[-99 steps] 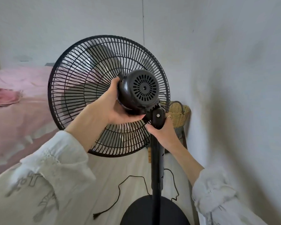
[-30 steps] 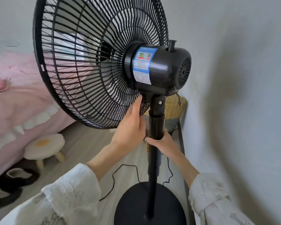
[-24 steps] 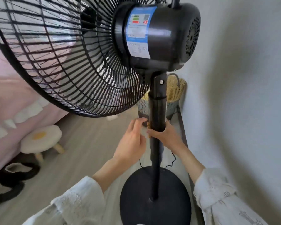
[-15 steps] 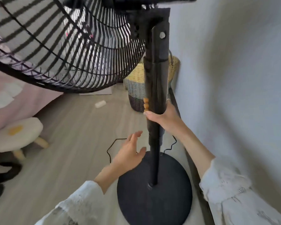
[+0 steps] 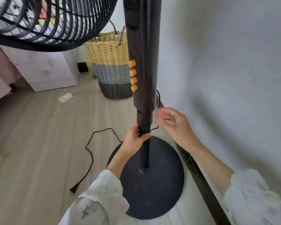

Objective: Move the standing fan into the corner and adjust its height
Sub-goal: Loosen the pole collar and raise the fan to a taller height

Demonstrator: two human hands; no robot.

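The standing fan (image 5: 143, 62) is set upright beside the right wall, its round base (image 5: 154, 184) on the floor in front of a woven basket (image 5: 109, 65). The height collar (image 5: 143, 122) on the pole is grasped by the left hand (image 5: 135, 140). The right hand (image 5: 173, 122) is held just right of the pole, fingers loosely curled, nothing gripped. A black power cord (image 5: 91, 153) lies on the floor at left

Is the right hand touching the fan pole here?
Apart. The head view shows wall and floor between the right hand and the fan pole.
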